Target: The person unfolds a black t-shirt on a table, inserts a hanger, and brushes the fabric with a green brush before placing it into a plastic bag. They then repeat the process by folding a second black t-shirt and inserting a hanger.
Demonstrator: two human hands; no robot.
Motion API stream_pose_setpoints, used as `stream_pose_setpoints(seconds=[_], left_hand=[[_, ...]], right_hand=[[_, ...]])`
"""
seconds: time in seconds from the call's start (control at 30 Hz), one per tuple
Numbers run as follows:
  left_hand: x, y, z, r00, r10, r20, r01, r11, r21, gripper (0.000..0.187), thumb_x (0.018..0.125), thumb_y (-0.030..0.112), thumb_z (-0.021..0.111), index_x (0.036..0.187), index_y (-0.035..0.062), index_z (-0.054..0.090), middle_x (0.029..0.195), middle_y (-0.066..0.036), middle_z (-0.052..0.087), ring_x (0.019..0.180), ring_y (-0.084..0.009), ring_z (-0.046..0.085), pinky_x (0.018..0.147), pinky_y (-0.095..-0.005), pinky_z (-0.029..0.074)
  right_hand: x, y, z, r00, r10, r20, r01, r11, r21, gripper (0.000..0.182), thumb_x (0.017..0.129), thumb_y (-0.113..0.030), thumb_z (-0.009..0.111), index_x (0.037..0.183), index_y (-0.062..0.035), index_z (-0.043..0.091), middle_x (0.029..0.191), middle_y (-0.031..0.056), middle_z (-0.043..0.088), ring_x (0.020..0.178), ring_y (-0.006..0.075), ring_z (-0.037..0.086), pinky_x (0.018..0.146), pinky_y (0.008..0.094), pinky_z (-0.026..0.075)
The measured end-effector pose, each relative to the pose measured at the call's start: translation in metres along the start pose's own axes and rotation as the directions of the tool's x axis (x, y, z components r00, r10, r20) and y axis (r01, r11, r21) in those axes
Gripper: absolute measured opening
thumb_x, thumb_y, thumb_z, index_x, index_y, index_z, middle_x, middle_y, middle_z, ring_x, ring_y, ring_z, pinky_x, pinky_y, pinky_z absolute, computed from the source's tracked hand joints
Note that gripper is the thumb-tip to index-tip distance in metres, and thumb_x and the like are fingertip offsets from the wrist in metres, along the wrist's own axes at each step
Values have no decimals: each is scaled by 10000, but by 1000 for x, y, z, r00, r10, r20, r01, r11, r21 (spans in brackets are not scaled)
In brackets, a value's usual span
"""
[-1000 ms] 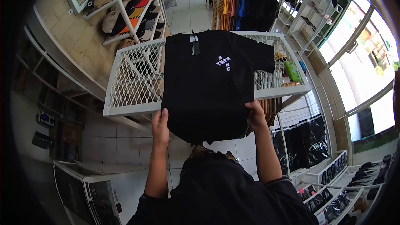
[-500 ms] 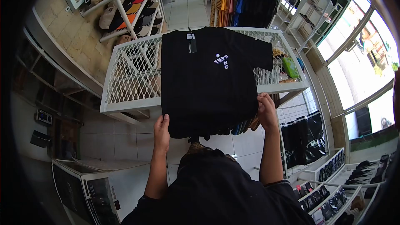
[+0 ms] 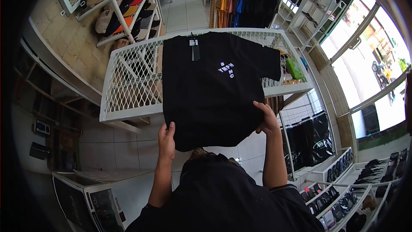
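A black T-shirt (image 3: 210, 86) with small white lettering on the chest lies face up, its upper part on a white mesh-topped table (image 3: 128, 116) and its lower part hanging over the near edge. My left hand (image 3: 167, 141) pinches the shirt's lower left edge between thumb and fingers. On the other side, my right hand (image 3: 268, 119) grips the lower right edge, thumb on top and fingers partly underneath. A dark hang tag (image 3: 195, 51) lies below the collar. The left sleeve area is folded out of sight, while the right sleeve is spread out.
Under the mesh at the right is a green packet (image 3: 294, 68). Hanging shirts (image 3: 246, 6) stand behind the table, a cap rack (image 3: 128, 15) at the back left. Sandal shelves (image 3: 334, 202) fill the lower right, and a white cabinet (image 3: 92, 197) stands at the lower left.
The shirt's lower part has come closer to my body and slightly down. My right hand has moved a little left and inward over the fabric; both hands still hold it. The view has shifted slightly.
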State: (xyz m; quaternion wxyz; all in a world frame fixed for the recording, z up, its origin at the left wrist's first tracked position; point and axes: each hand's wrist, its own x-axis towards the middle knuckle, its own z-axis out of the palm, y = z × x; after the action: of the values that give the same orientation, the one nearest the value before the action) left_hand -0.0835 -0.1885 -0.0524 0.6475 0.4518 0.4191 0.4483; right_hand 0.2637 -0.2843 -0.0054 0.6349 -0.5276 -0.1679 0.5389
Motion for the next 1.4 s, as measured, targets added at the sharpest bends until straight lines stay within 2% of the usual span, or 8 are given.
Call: stream_pose_setpoints(seconds=[0.33, 0.47, 0.53, 0.77, 0.97, 1.07, 1.2, 1.4], left_hand=[[-8, -17, -3, 999, -6, 38, 11, 993, -116, 334, 1107, 220, 530, 1322, -24, 611, 1277, -88, 680, 1160, -126, 622, 1044, -281, 452], [-12, -23, 4, 992, -113, 55, 117, 990, -82, 337, 1106, 202, 525, 1335, -33, 603, 1287, -89, 672, 1159, -128, 621, 1045, -283, 452], [-14, -24, 13, 997, -44, 63, 49, 996, -80, 338, 1106, 182, 519, 1351, -39, 593, 1280, -87, 672, 1156, -125, 618, 1044, -283, 454], [-6, -33, 19, 999, 39, 33, -42, 996, 77, 388, 1086, 207, 549, 1354, -73, 568, 1255, -141, 685, 1150, -165, 630, 1004, -312, 482], [-18, -14, 28, 973, 224, -52, -144, 770, 621, 626, 1010, 328, 652, 1402, -106, 429, 1121, -401, 640, 1113, -491, 656, 929, -518, 530], [-24, 20, 29, 994, 110, -4, -81, 757, 649, 600, 999, 306, 666, 1376, -98, 433, 1061, -403, 642, 1028, -515, 671, 846, -551, 548], [-15, 3, 21, 904, 422, 71, -339, 606, 720, 523, 987, 277, 679, 1318, -88, 505, 1075, -358, 669, 982, -479, 699, 786, -507, 577], [-16, 46, 50, 901, 367, 231, -429, 669, 607, 546, 942, 221, 748, 1374, -25, 521, 1001, -260, 705, 882, -401, 736, 755, -452, 582]], right_hand=[[16, -4, -35, 912, -396, -109, 337, 873, -354, 171, 912, -95, 742, 1023, 3, 656, 925, 29, 703, 806, 108, 633, 738, 273, 506], [18, -11, -9, 579, -750, -320, 193, 508, -840, 301, 875, -164, 785, 1084, -8, 635, 841, 69, 636, 764, 182, 616, 706, 346, 496], [24, -12, 18, 229, -971, 61, 187, -18, -982, 298, 873, -152, 761, 1107, -13, 639, 943, 137, 651, 853, 284, 650, 771, 397, 518], [117, -6, 184, 563, -700, 439, 660, 61, -749, 237, 875, -238, 758, 990, -56, 660, 935, 135, 689, 910, 328, 683, 787, 435, 546], [216, 17, 294, 691, -533, 488, 559, -33, -828, 393, 873, -399, 745, 996, -28, 698, 974, 173, 715, 931, 337, 712, 817, 456, 564], [235, 33, 316, 719, -554, 420, 364, -214, -906, 374, 889, -384, 708, 991, -24, 688, 1060, 196, 703, 1021, 363, 690, 831, 484, 559], [251, 42, 317, 664, -597, 449, 379, -249, -891, 265, 918, -285, 645, 1006, -39, 686, 1064, 212, 706, 1035, 386, 691, 848, 505, 558], [264, -30, 268, 736, -643, 211, 564, 411, -716, 325, 977, -315, 658, 1072, -6, 692, 1014, 228, 740, 950, 389, 718, 872, 455, 547]])
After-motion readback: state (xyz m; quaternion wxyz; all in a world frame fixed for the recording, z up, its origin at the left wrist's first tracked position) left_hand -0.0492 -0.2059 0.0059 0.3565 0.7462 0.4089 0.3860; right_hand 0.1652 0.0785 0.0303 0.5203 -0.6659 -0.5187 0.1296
